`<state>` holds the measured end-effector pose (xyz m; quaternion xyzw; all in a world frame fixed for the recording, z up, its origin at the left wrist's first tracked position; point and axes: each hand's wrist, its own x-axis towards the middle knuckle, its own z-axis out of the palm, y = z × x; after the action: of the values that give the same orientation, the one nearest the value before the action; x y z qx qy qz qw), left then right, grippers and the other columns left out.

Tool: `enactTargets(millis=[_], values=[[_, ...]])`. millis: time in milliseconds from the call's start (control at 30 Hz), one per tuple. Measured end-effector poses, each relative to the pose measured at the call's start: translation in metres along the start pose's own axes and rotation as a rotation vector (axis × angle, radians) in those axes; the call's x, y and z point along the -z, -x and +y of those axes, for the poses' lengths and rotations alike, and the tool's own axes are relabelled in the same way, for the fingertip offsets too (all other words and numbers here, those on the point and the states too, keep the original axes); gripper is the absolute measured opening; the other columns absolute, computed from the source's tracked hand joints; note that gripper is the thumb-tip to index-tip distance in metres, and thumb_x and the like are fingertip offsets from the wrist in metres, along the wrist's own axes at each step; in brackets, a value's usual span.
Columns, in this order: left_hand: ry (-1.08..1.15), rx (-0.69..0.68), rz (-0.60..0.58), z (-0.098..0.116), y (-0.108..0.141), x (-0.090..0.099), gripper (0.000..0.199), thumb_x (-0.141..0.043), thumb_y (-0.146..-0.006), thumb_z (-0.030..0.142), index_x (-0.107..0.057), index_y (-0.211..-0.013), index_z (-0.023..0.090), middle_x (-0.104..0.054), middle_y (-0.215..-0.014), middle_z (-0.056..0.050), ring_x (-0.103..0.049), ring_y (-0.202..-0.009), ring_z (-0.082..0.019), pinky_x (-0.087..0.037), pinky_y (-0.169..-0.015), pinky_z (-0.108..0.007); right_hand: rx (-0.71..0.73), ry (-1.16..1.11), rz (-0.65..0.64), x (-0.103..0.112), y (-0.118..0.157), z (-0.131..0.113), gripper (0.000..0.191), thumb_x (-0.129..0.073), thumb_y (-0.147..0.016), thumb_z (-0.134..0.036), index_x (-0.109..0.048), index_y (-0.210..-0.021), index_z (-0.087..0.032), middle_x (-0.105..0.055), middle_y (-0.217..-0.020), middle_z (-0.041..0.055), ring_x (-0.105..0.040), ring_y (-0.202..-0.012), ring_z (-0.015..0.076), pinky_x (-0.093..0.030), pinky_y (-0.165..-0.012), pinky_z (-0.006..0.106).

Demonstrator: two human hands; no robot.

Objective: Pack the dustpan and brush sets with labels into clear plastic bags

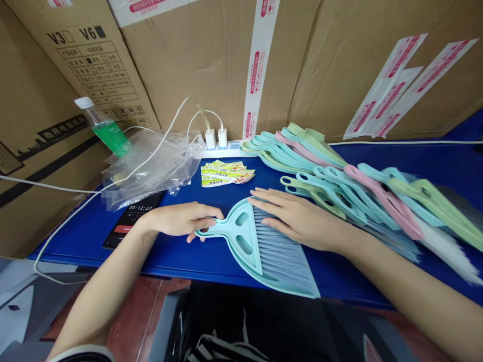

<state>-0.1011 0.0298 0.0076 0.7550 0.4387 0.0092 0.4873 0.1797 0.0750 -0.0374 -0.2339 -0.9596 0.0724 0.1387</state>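
Note:
A light teal brush (243, 232) with grey-blue bristles lies in a matching dustpan (260, 282) at the table's front edge. My left hand (184, 218) is closed round the handles of the two, at their left end. My right hand (289, 213) rests with its fingers stretched out over the upper part of the bristles. Right of it lie several teal, green and pink brushes (385, 193), and behind them several dustpans (298, 146) in the same colours are stacked. Small yellow-green printed packets (222, 174) lie behind the brush.
Clear plastic bags (151, 168) and a green-labelled bottle (109, 131) are at the left, near a phone (130, 221). A white power strip (222, 150) with two plugs and trailing cables stands at the back. Large cardboard boxes (211, 65) wall off the rear of the blue table (181, 256).

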Motion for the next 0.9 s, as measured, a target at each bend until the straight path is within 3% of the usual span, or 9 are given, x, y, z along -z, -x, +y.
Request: enactTargets(millis=[167, 233, 333, 467, 667, 900], values=[[-0.046, 0.006, -0.002, -0.001, 0.003, 0.000, 0.033, -0.043, -0.098, 0.047, -0.048, -0.080, 0.020, -0.051, -0.065, 0.005, -0.053, -0.048, -0.009, -0.040, -0.047, -0.019, -0.087, 0.192, 0.162, 0.009, -0.017, 0.012, 0.047, -0.032, -0.098, -0.015, -0.061, -0.135, -0.018, -0.064, -0.136, 0.0092, -0.060, -0.125, 0.0241, -0.052, -0.103, 0.047], [-0.056, -0.010, 0.000, -0.002, 0.002, 0.000, 0.031, -0.042, -0.098, 0.045, -0.048, -0.080, 0.020, -0.049, -0.065, 0.005, -0.052, -0.047, -0.009, -0.039, -0.046, -0.020, -0.113, 0.297, 0.126, 0.015, -0.031, 0.016, 0.048, -0.036, -0.094, -0.009, -0.063, -0.133, -0.019, -0.068, -0.130, 0.0094, -0.066, -0.117, 0.0251, -0.057, -0.094, 0.045], [-0.081, -0.016, -0.018, -0.002, 0.002, 0.001, 0.028, -0.039, -0.099, 0.040, -0.046, -0.080, 0.020, -0.048, -0.065, 0.005, -0.049, -0.044, -0.008, -0.039, -0.047, -0.020, -0.117, 0.432, -0.048, 0.021, -0.056, 0.020, 0.049, -0.041, -0.089, -0.003, -0.067, -0.126, -0.022, -0.074, -0.118, 0.0083, -0.071, -0.102, 0.0236, -0.059, -0.078, 0.036], [-0.100, -0.013, -0.029, -0.002, 0.002, 0.001, 0.027, -0.038, -0.099, 0.039, -0.045, -0.081, 0.021, -0.047, -0.064, 0.006, -0.049, -0.043, -0.007, -0.040, -0.048, -0.019, -0.137, 0.478, -0.086, 0.017, -0.077, 0.020, 0.041, -0.045, -0.086, 0.000, -0.074, -0.109, -0.016, -0.077, -0.104, 0.0125, -0.072, -0.096, 0.0251, -0.055, -0.076, 0.035], [-0.096, -0.014, -0.020, -0.004, 0.002, 0.000, 0.026, -0.037, -0.100, 0.037, -0.046, -0.082, 0.020, -0.052, -0.066, 0.004, -0.049, -0.045, -0.008, -0.040, -0.048, -0.019, -0.148, 0.509, -0.126, 0.017, -0.080, 0.009, 0.032, -0.045, -0.089, -0.001, -0.075, -0.097, -0.010, -0.077, -0.098, 0.0160, -0.071, -0.098, 0.0261, -0.051, -0.079, 0.034], [-0.072, -0.010, -0.030, -0.005, 0.001, 0.001, 0.026, -0.037, -0.100, 0.037, -0.046, -0.082, 0.020, -0.051, -0.066, 0.004, -0.053, -0.049, -0.009, -0.042, -0.049, -0.019, -0.172, 0.563, -0.047, 0.033, -0.064, 0.004, 0.032, -0.040, -0.092, -0.008, -0.072, -0.091, -0.013, -0.073, -0.085, 0.0134, -0.068, -0.081, 0.0247, -0.045, -0.066, 0.033]])
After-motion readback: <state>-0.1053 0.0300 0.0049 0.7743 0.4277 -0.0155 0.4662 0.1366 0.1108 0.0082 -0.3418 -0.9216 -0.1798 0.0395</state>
